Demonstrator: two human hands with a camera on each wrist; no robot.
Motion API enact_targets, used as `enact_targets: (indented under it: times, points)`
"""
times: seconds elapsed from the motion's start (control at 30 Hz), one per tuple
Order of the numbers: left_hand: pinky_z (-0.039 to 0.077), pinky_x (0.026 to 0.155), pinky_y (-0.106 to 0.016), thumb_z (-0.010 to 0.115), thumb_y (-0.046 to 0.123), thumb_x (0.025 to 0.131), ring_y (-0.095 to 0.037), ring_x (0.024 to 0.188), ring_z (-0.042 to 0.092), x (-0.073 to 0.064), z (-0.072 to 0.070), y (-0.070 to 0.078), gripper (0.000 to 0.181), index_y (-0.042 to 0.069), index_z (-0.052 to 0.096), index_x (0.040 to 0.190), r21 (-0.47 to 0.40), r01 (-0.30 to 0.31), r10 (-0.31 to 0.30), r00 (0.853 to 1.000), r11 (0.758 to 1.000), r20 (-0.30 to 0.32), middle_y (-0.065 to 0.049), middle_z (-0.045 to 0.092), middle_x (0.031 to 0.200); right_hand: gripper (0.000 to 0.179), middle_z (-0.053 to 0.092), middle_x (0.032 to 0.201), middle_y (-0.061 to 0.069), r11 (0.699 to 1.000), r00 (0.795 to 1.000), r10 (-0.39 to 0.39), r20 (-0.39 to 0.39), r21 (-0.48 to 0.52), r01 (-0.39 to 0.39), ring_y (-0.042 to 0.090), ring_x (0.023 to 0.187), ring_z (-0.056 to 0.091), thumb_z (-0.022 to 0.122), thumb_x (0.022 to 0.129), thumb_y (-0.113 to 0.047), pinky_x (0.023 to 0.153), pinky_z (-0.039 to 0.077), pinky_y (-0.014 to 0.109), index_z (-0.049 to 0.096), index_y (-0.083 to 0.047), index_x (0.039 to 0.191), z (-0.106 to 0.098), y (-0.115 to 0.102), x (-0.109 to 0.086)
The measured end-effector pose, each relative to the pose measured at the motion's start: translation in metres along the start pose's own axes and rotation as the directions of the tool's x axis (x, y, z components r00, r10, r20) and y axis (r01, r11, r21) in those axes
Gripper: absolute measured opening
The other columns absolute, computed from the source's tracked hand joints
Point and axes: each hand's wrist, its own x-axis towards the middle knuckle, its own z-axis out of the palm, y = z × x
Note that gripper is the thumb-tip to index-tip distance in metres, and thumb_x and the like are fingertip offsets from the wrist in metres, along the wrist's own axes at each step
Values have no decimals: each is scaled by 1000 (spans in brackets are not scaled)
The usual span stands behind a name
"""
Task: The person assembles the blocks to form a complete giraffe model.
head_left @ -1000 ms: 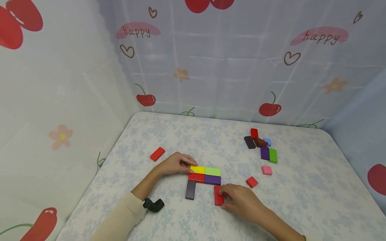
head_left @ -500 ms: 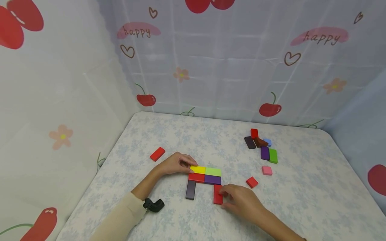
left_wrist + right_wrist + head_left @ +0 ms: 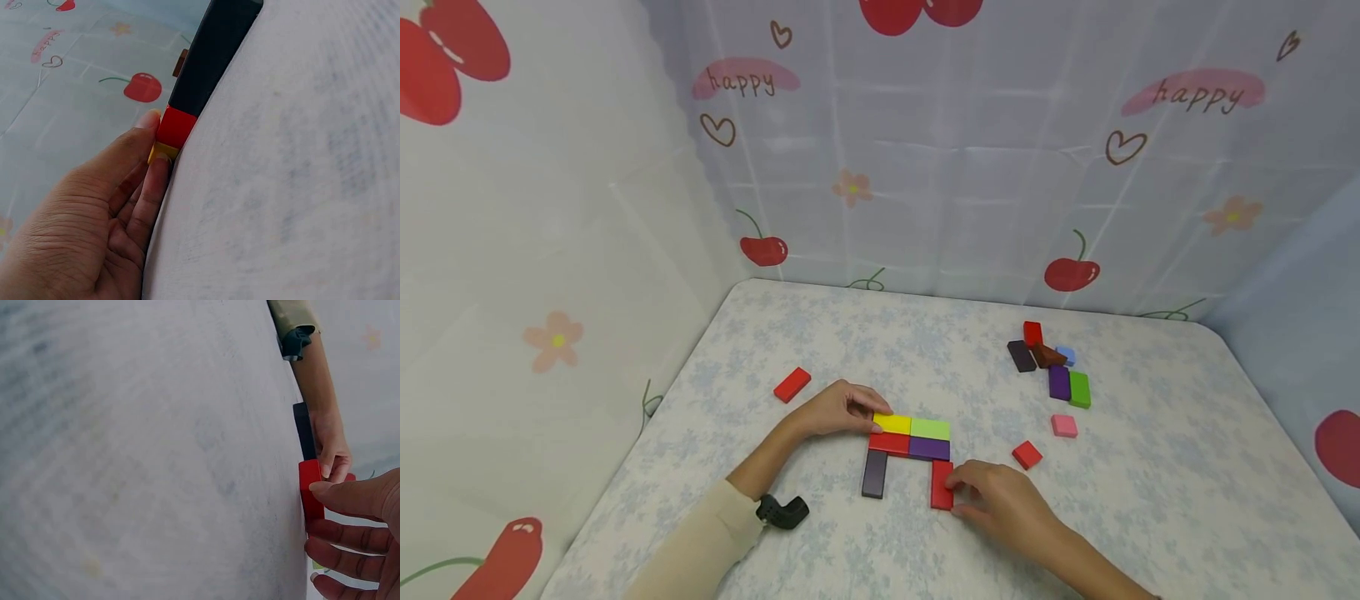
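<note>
In the head view my left hand (image 3: 838,408) pinches the left end of a yellow block (image 3: 892,424), thumb and fingertips at its edges. Beside that lies a light green block (image 3: 929,429). Against their near side, a red block (image 3: 889,444) and a purple block (image 3: 929,448) lie end to end. A black block (image 3: 874,473) points toward me from under the red one. My right hand (image 3: 1000,500) holds another red block (image 3: 942,485) by its right side, standing parallel to the black one below the purple block. In the right wrist view the thumb touches this red block (image 3: 310,494).
A lone red block (image 3: 792,384) lies left. At right lie a small red block (image 3: 1027,455), a pink block (image 3: 1063,426) and a cluster including a green block (image 3: 1079,389), a purple block (image 3: 1059,382) and a brown piece (image 3: 1047,355). A curtain (image 3: 955,208) rises behind the table.
My right hand has slid its red block slightly left and away from me, up to the purple block's near edge. The left hand has stayed in place.
</note>
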Motion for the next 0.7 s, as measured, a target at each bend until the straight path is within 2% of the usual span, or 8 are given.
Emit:
enact_targets:
  times: [0.37, 0.7]
  points:
    - [53, 73, -23, 80, 4, 87, -10, 86, 61, 0, 0, 1, 31, 5, 77, 118, 2, 0, 0, 1000, 1000, -1, -5, 73, 115, 27, 68, 94, -16, 1000, 1000, -20, -10, -3, 20, 1, 76, 55, 86, 81, -15, 67, 51, 23, 74, -18, 104, 1, -1, 2]
    - [52, 73, -23, 80, 3, 87, -9, 86, 61, -1, 0, 1, 32, 3, 76, 118, 4, 1, -1, 1000, 1000, -5, -8, 73, 115, 27, 68, 93, -16, 1000, 1000, -23, -14, -2, 23, 1, 76, 56, 87, 80, -14, 67, 52, 23, 74, -18, 104, 2, -1, 3]
